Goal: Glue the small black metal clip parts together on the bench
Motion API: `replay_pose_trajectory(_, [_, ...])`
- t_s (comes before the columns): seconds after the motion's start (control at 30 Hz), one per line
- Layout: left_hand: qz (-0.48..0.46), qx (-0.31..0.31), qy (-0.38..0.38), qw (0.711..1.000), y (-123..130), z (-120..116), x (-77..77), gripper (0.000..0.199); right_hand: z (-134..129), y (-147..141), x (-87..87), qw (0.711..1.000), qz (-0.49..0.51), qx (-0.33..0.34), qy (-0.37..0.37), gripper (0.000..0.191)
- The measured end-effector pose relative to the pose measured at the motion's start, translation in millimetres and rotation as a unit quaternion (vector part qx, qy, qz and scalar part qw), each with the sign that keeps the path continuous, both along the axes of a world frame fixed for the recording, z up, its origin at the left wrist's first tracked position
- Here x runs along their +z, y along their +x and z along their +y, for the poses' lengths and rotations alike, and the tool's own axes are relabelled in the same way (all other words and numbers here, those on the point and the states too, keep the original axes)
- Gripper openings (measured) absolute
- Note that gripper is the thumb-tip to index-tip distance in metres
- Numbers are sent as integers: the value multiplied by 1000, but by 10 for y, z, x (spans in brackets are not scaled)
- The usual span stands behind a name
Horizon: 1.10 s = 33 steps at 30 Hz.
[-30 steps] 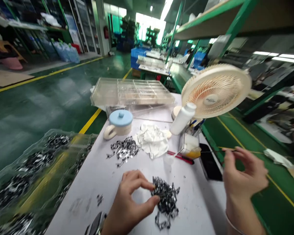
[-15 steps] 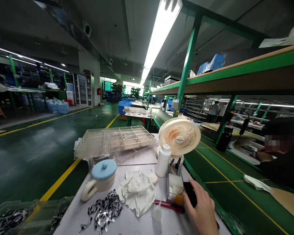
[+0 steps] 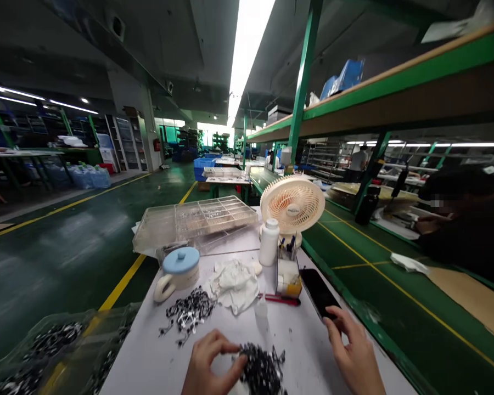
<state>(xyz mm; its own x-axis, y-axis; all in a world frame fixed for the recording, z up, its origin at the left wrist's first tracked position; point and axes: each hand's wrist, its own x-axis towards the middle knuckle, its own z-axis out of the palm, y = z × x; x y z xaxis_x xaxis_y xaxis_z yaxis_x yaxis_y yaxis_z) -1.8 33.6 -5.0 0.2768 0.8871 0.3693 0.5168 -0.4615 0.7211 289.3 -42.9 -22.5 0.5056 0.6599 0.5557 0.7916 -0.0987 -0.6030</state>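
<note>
My left hand (image 3: 214,362) is at the front of the white table (image 3: 148,340), thumb and forefinger at the edge of a pile of small black parts (image 3: 263,367); what sits between the fingertips is too small to make out. My right hand (image 3: 352,348) is at the near end of a black phone (image 3: 319,291), its thumb and fingers curled toward each other beside the corner. Whether they grip anything is unclear. Another heap of black and silver parts (image 3: 191,310) lies before a lidded cup (image 3: 181,267). Crumpled white tissue (image 3: 234,285) lies mid-table.
A fan (image 3: 292,206), a white bottle (image 3: 269,243), a small box (image 3: 288,277) and a red pen (image 3: 280,299) stand or lie toward the right. Compartment trays (image 3: 197,219) are at the back. A person (image 3: 469,219) sits at the right.
My left hand and the near pile have come into view. My right hand has moved down from the phone's far part to its near end, uncovering it. The view has shifted.
</note>
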Motion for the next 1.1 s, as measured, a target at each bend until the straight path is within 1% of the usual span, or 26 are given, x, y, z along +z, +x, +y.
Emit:
replay_pose_trajectory(0.07, [20,-13,-5,1000,-6,-1,28,34,-177,-11,-81,999,20,21,-35,30])
replay_pose_trajectory(0.17, [40,-28,-10,999,14,3,54,30,-423,-43,-199,994,49,49,-79,26])
replay_pose_trajectory(0.27, [54,-42,1,998,44,0,75,28,-591,-83,-289,992,73,40,-94,29])
replay_pose_trajectory(0.33, [62,-49,17,997,58,-4,87,26,-643,-105,-329,992,86,23,-93,31])
replay_pose_trajectory(0.43, [74,-53,47,995,62,-8,100,22,-634,-119,-352,990,101,15,-96,32])
replay_pose_trajectory(0.5, [79,-56,71,993,61,-10,101,20,-587,-116,-354,989,107,26,-96,34])
replay_pose_trajectory(0.57, [82,-60,98,990,59,-15,91,18,-525,-111,-356,988,108,56,-93,34])
replay_pose_trajectory(0.67, [85,-73,137,984,59,-31,52,16,-438,-116,-372,983,104,115,-95,26])
replay_pose_trajectory(0.73, [85,-84,158,980,60,-45,20,14,-400,-129,-387,980,105,133,-101,26])
replay_pose_trajectory(0.83, [77,-99,187,974,65,-63,-5,12,-372,-147,-399,982,110,116,-98,27])
replay_pose_trajectory(0.97, [55,-114,220,967,84,-73,13,11,-344,-141,-383,987,109,76,-86,28])
replay_pose_trajectory(1.1, [46,-137,226,963,107,-86,13,12,-286,-123,-355,991,99,61,-73,39])
